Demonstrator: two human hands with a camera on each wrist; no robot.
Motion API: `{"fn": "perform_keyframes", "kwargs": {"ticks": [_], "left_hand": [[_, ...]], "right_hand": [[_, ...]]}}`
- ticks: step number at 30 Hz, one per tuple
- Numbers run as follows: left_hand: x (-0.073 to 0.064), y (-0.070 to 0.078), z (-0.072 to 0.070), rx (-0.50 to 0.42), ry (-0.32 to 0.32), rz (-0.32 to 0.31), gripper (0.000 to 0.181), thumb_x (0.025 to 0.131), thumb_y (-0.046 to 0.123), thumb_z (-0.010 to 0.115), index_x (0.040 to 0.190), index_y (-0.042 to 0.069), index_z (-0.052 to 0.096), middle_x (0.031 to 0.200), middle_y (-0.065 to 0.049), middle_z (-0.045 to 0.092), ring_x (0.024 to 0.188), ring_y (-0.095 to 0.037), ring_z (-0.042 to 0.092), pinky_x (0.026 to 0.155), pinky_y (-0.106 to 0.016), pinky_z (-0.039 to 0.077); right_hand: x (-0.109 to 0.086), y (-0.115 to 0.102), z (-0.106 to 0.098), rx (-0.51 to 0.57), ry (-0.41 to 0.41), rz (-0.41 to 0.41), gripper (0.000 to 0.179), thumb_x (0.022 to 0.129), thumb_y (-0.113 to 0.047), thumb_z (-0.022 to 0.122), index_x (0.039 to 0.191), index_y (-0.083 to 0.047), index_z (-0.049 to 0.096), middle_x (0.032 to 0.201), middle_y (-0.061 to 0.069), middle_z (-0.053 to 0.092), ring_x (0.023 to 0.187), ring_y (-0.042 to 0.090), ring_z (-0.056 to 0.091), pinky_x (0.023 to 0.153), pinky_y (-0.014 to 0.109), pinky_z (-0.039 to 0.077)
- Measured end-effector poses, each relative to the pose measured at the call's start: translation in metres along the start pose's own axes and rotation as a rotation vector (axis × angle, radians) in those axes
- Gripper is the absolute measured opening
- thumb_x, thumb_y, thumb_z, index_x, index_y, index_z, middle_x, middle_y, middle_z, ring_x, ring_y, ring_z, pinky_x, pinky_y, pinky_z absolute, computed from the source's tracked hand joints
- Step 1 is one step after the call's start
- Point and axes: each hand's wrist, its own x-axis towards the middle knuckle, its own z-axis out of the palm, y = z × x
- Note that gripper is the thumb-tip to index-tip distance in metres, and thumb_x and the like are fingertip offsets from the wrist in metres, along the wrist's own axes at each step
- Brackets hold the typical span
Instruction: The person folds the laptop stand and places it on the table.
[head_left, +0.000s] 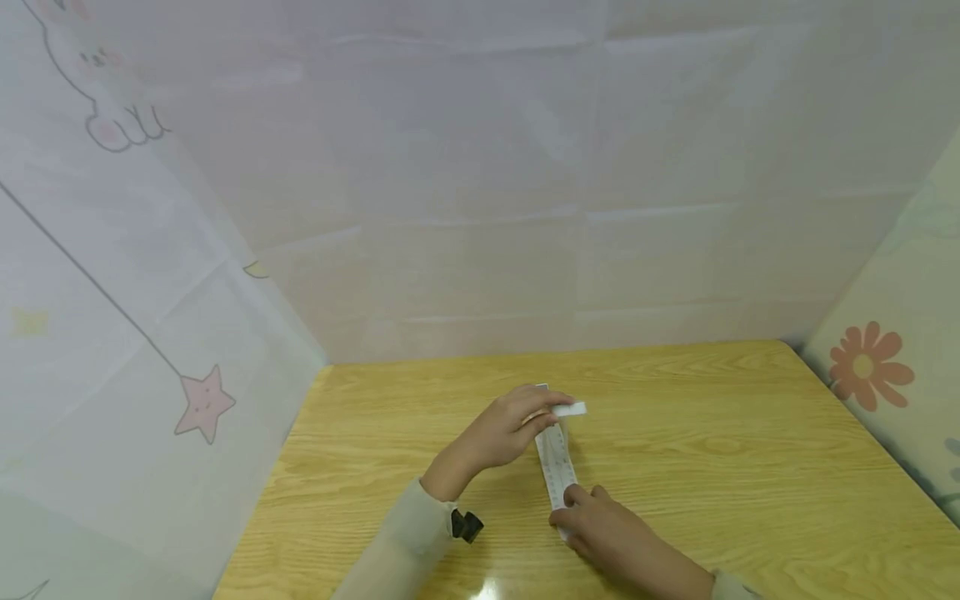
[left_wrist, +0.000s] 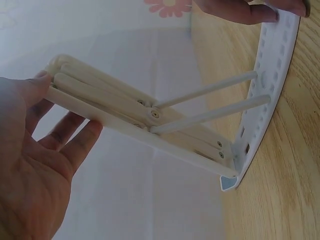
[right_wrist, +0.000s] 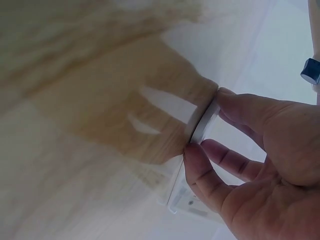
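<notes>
A white folding stand [head_left: 555,467] stands on the table, its slotted base strip [left_wrist: 272,60] lying along the wood. Hinged to the far end of that strip, the upper panel [left_wrist: 117,107] is tilted up, and two thin rods [left_wrist: 210,115] bridge panel and base. My left hand [head_left: 498,429] holds the panel's raised end between thumb and fingers. At the near end of the base, my right hand [head_left: 615,533] pinches the strip's rounded tip [right_wrist: 205,122] between thumb and fingers, against the tabletop.
Wood-grain table [head_left: 360,433] surrounds the stand. A pale cloth wall [head_left: 480,208] rises behind its back edge, with printed cloth on both sides. A small black clip [head_left: 467,526] is at the left cuff.
</notes>
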Motion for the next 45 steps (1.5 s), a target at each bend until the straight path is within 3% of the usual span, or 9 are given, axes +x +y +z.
{"fn": "perform_keyframes", "kwargs": {"ticks": [6, 12, 21, 28, 38, 45], "left_hand": [[-0.001, -0.006, -0.001, -0.026, -0.008, -0.022, 0.033, 0.107, 0.021, 0.051, 0.139, 0.018, 0.059, 0.130, -0.001, 0.065, 0.125, -0.017, 0.058, 0.103, -0.040, 0.050], [0.000, -0.009, -0.002, -0.038, -0.002, -0.045, 0.032, 0.108, 0.021, 0.050, 0.138, 0.019, 0.060, 0.134, -0.002, 0.063, 0.131, -0.019, 0.054, 0.108, -0.042, 0.047], [-0.002, -0.011, -0.003, -0.048, 0.018, -0.068, 0.032, 0.107, 0.021, 0.051, 0.138, 0.018, 0.060, 0.137, -0.002, 0.062, 0.127, -0.019, 0.057, 0.101, -0.040, 0.052], [-0.004, -0.012, -0.002, -0.062, 0.024, -0.086, 0.033, 0.107, 0.023, 0.050, 0.138, 0.014, 0.060, 0.138, -0.002, 0.062, 0.131, -0.021, 0.054, 0.105, -0.044, 0.049], [-0.006, -0.013, 0.000, -0.076, 0.036, -0.110, 0.033, 0.108, 0.026, 0.049, 0.139, 0.022, 0.059, 0.139, 0.001, 0.061, 0.137, -0.019, 0.050, 0.110, -0.045, 0.045], [-0.008, -0.012, 0.001, -0.069, 0.043, -0.119, 0.034, 0.108, 0.026, 0.049, 0.140, 0.022, 0.059, 0.142, 0.000, 0.059, 0.139, -0.023, 0.048, 0.112, -0.046, 0.043]], "right_hand": [[0.007, -0.005, 0.000, -0.007, -0.013, 0.019, 0.025, 0.087, -0.021, 0.079, 0.112, -0.022, 0.075, 0.108, 0.003, 0.064, 0.075, 0.012, 0.050, 0.059, 0.015, 0.043], [0.013, -0.007, -0.001, -0.021, -0.016, 0.025, 0.023, 0.088, -0.022, 0.078, 0.111, -0.022, 0.074, 0.108, 0.003, 0.064, 0.073, 0.012, 0.049, 0.057, 0.014, 0.041], [0.018, -0.009, -0.001, -0.058, -0.007, 0.023, 0.023, 0.087, -0.023, 0.079, 0.109, -0.021, 0.075, 0.105, 0.003, 0.064, 0.071, 0.012, 0.048, 0.057, 0.015, 0.041], [0.019, -0.009, 0.002, -0.049, -0.008, 0.038, 0.022, 0.087, -0.023, 0.079, 0.108, -0.022, 0.075, 0.103, 0.002, 0.063, 0.071, 0.013, 0.046, 0.056, 0.018, 0.039], [0.019, -0.008, 0.000, -0.021, -0.019, 0.037, 0.023, 0.087, -0.023, 0.079, 0.110, -0.023, 0.075, 0.103, 0.000, 0.062, 0.073, 0.013, 0.047, 0.058, 0.020, 0.041], [0.017, -0.006, -0.005, 0.033, -0.015, 0.016, 0.025, 0.088, -0.022, 0.078, 0.113, -0.021, 0.075, 0.105, 0.000, 0.062, 0.077, 0.012, 0.050, 0.062, 0.021, 0.044]]}}
